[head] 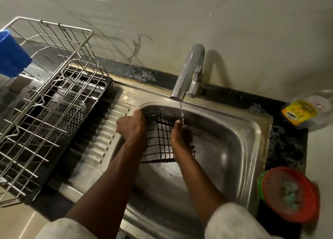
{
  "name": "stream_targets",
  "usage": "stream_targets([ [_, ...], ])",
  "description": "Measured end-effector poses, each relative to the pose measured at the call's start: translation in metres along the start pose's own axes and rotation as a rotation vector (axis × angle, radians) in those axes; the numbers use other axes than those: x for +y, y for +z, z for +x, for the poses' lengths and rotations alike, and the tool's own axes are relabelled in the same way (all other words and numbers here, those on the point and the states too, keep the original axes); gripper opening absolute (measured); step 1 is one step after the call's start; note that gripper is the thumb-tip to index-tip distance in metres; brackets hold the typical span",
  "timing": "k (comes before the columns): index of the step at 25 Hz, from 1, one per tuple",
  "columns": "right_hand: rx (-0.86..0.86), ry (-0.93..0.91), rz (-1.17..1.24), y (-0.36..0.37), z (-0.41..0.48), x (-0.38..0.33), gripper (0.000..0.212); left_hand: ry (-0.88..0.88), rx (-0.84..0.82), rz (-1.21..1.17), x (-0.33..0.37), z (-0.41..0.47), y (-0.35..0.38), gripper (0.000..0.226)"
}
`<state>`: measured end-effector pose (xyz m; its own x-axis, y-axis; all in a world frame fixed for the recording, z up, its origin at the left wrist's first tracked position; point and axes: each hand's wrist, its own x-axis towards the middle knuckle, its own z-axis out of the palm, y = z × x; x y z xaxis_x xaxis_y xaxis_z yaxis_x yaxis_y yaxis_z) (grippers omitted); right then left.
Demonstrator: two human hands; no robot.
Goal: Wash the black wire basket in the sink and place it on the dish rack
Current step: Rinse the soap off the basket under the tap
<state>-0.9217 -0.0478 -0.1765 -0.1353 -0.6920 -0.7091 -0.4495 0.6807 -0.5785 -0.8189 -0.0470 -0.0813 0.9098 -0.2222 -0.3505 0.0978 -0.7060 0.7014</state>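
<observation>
In the sink, the left hand grips the black wire basket by its rim; the right hand lies flat on the mesh, fingers straight. Wet wire could slip from that one grip. Beyond, the tap runs thin and may miss corners.

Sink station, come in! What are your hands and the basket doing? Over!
Left hand grips black wire basket at rim. Right hand flat against its other side, under running tap. Basket in sink; way to dish rack clear.
</observation>
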Motion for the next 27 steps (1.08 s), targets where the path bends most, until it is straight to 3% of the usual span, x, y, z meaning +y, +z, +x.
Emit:
stream_targets([
  [2,-0.079,-0.193,-0.034,0.007,-0.032,0.009,0.076,0.013,0.008,0.025,-0.005,0.007,0.000,0.033],
  [3,-0.086,-0.201,-0.022,0.005,-0.031,0.015,0.073,0.012,0.009,0.042,-0.008,0.008,-0.002,0.034],
  [7,0.078,0.063,0.056,0.000,0.043,0.033,0.086,-0.009,0.003,-0.005,-0.010,0.008,-0.002,0.047],
  [10,0.077,0.184,0.062,0.000,0.055,0.033,0.093,-0.005,0.002,-0.021,-0.008,0.010,-0.001,0.046],
  [13,0.009,0.016,-0.086,0.003,-0.007,0.007,0.075,0.017,0.000,0.033,-0.006,0.008,-0.001,0.048],
  [16,-0.081,-0.247,-0.117,0.018,-0.053,0.004,0.073,0.009,0.014,0.039,-0.009,0.010,-0.003,0.054],
  [22,0.005,0.023,0.053,-0.006,0.036,0.027,0.076,0.060,-0.041,0.079,-0.007,0.006,-0.002,0.049],
  [25,-0.091,0.044,0.170,-0.008,0.053,0.043,0.091,0.105,-0.045,0.129,0.001,-0.002,0.003,0.038],
  [27,-0.047,0.104,0.168,-0.006,0.045,0.038,0.097,0.114,-0.030,0.118,0.002,-0.002,0.006,0.040],
])
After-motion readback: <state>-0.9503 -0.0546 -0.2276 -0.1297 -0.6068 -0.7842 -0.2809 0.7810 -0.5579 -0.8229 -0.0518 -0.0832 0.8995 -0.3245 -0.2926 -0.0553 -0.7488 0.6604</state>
